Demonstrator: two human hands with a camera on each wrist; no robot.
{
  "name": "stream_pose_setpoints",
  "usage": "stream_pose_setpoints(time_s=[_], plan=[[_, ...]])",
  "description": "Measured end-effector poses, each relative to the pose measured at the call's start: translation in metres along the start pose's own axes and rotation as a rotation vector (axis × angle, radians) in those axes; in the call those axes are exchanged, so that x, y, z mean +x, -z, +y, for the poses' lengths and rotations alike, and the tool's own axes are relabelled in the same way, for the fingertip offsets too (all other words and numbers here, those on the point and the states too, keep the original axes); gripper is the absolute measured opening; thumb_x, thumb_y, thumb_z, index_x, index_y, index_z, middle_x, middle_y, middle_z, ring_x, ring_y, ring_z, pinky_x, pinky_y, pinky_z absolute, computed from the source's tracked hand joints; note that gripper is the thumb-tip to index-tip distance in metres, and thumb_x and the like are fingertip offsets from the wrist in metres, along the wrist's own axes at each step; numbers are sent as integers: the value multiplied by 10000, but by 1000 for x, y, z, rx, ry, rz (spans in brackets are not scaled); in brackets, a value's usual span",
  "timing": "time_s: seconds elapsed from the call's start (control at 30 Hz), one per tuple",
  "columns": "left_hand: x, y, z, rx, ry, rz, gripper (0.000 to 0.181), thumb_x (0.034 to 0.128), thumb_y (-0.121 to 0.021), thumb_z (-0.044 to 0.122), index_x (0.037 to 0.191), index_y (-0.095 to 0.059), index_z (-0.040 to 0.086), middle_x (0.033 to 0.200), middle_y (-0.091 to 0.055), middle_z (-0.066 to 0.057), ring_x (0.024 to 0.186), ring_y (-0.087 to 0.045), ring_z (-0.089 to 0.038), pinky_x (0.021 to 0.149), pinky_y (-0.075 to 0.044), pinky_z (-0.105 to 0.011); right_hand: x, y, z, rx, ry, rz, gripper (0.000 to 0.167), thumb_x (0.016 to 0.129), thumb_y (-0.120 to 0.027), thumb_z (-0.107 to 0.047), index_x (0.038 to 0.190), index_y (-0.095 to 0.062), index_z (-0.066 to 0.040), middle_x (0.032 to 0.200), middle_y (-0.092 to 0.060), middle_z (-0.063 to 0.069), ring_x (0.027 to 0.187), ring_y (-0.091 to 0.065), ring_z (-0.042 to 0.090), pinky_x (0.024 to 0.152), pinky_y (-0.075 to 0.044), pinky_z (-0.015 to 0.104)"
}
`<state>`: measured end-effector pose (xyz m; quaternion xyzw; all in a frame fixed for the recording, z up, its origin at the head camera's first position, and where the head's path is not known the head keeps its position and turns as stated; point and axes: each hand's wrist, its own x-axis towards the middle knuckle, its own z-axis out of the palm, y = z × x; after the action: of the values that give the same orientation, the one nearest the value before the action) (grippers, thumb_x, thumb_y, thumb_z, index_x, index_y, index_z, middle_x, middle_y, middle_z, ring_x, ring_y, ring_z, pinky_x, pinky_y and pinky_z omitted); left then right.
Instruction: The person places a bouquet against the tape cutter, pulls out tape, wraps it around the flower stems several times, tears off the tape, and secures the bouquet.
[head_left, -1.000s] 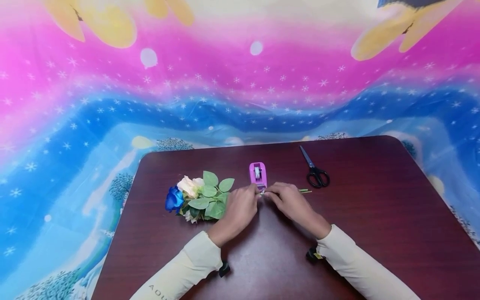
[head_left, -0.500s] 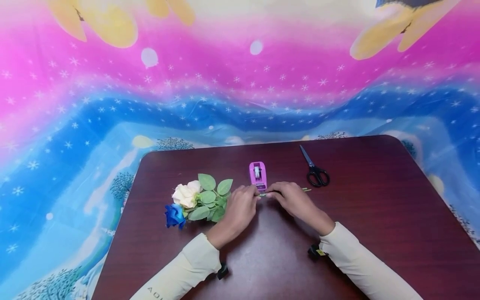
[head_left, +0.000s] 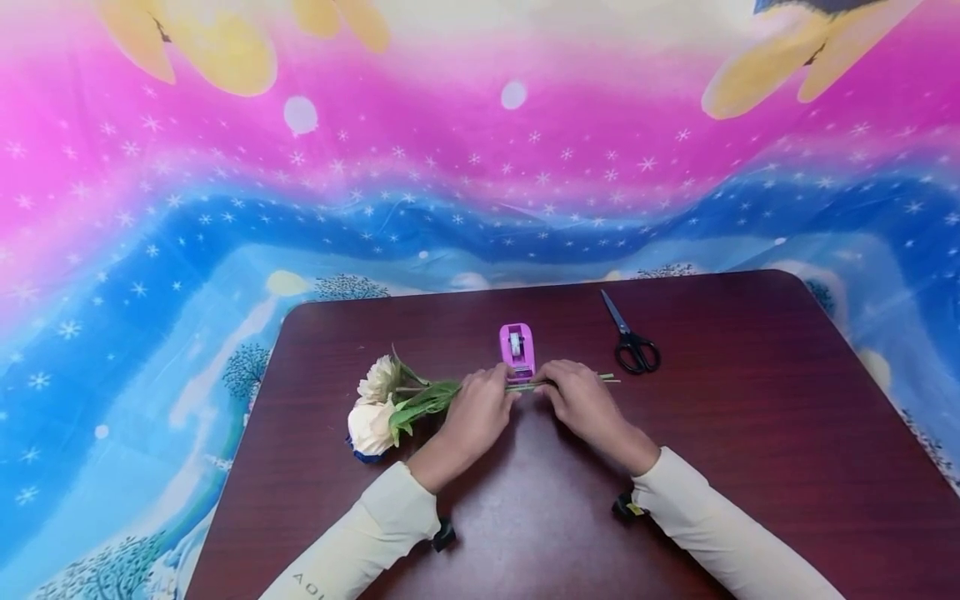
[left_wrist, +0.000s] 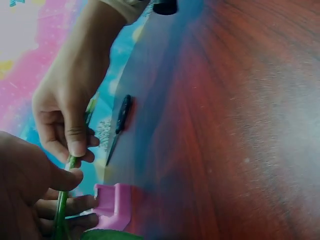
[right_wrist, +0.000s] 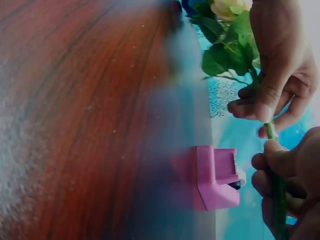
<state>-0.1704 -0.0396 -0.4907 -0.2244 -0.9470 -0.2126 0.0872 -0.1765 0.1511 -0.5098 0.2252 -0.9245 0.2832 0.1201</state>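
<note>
A bunch of artificial roses, with cream blooms (head_left: 372, 427) and a blue bloom (head_left: 364, 457) mostly hidden under them, lies sideways with its heads to the left. My left hand (head_left: 480, 417) pinches the green stems (head_left: 522, 386) close to the leaves (head_left: 422, 402). My right hand (head_left: 587, 408) pinches the same stems further along, and their cut ends stick out to its right. A short length of stem shows between the two hands; in the right wrist view something shiny and clear lies on the stem (right_wrist: 271, 131) there. Just beyond the hands stands a pink tape dispenser (head_left: 516, 348).
Scissors (head_left: 636, 354) with black handles lie at the back right of the dark brown table (head_left: 750, 400), blades pointing away. A colourful printed cloth (head_left: 480, 150) hangs behind the table's far edge.
The bunch has turned about its stems: the blue rose has rolled down beneath the cream ones, and the broad leaves now show edge-on. Both hands stay in nearly the same place.
</note>
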Motion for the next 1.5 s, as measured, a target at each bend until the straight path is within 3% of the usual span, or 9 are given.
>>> stream_pose_setpoints(time_s=[0.13,0.3,0.43,0.57,0.77,0.9,1.13,1.3,1.5], plan=[[3,3,0,68,13,-66,121,941,-742,237,904,-720,124,835,-757,-24,776,-725,-239,674,-513,-370,-1,-2,1,-12,-5,17,100,898,-779,-109,977,-730,-145,923,-743,-25,880,-691,163,778,-545,421],[5,0,-1,119,22,-20,127,865,-818,289,888,-766,175,760,-758,-6,657,-711,-249,490,-428,-341,1,0,0,-11,-44,-54,119,914,-772,-139,1030,-747,-150,972,-751,-24,901,-683,157,803,-539,424],[6,-3,-2,142,24,13,146,837,-832,316,864,-764,190,744,-756,14,641,-701,-241,498,-454,-352,4,4,-2,-20,-63,-156,143,975,-708,-218,1086,-764,-148,1020,-765,-7,947,-703,172,871,-551,445],[7,-5,-3,180,-5,32,138,838,-834,281,843,-745,176,748,-755,28,652,-691,-199,596,-514,-347,7,5,-4,-27,-64,-224,176,1017,-645,-239,1104,-756,-135,1038,-765,13,946,-718,177,864,-564,425],[8,-8,-4,173,-40,34,115,856,-820,208,870,-724,148,789,-759,9,682,-694,-202,632,-535,-362,9,1,-2,-22,-26,-134,94,962,-713,-164,1015,-767,-107,963,-766,24,892,-715,184,800,-571,406],[9,-6,-4,145,-52,-17,91,901,-781,209,911,-740,129,801,-759,-16,702,-710,-226,639,-538,-385,9,0,-1,-28,2,-57,69,921,-755,-158,960,-771,-103,916,-768,20,868,-713,190,784,-563,422],[11,-4,-4,115,-32,-85,106,938,-739,231,879,-758,145,783,-751,-7,695,-710,-242,642,-519,-393,8,-4,0,-33,-11,-8,62,894,-782,-142,942,-772,-104,906,-777,19,862,-720,189,792,-557,438],[13,-5,-3,138,-13,-101,103,925,-754,217,853,-751,144,761,-743,-6,686,-707,-235,631,-522,-381,6,-6,-1,-29,-54,-20,58,895,-787,-151,942,-763,-127,883,-759,7,831,-706,174,766,-550,412],[15,-8,-5,182,7,-92,89,905,-780,227,855,-753,159,767,-752,4,716,-724,-235,632,-533,-380,8,-7,-3,7,-127,-113,101,928,-759,-176,1007,-755,-113,928,-758,27,847,-700,166,738,-556,368]])
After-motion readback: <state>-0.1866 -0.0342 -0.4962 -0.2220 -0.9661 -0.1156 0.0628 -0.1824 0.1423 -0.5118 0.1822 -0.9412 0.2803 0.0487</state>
